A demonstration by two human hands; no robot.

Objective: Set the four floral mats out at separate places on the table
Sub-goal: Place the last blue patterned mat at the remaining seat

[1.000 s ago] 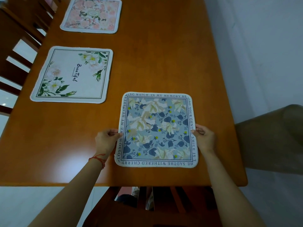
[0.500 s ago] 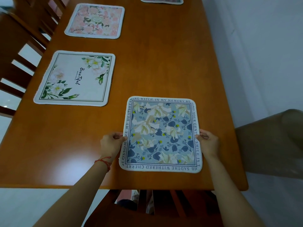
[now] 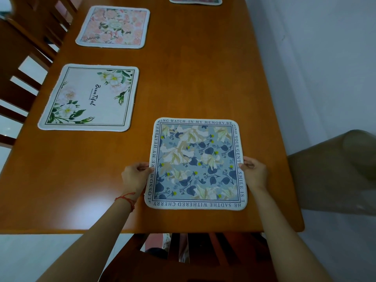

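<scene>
Both hands, left hand [image 3: 136, 177] and right hand [image 3: 255, 173], pinch opposite side edges of the blue floral mat [image 3: 196, 163] lying flat between them.

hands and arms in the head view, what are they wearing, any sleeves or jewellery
Both forearms are bare right down to the bottom of the frame, so no sleeves show. The left hand has a thin red string bracelet around its wrist, with a loose end sticking out. The right hand and its wrist carry nothing: no watch, no ring visible, no gloves on either hand.
</scene>
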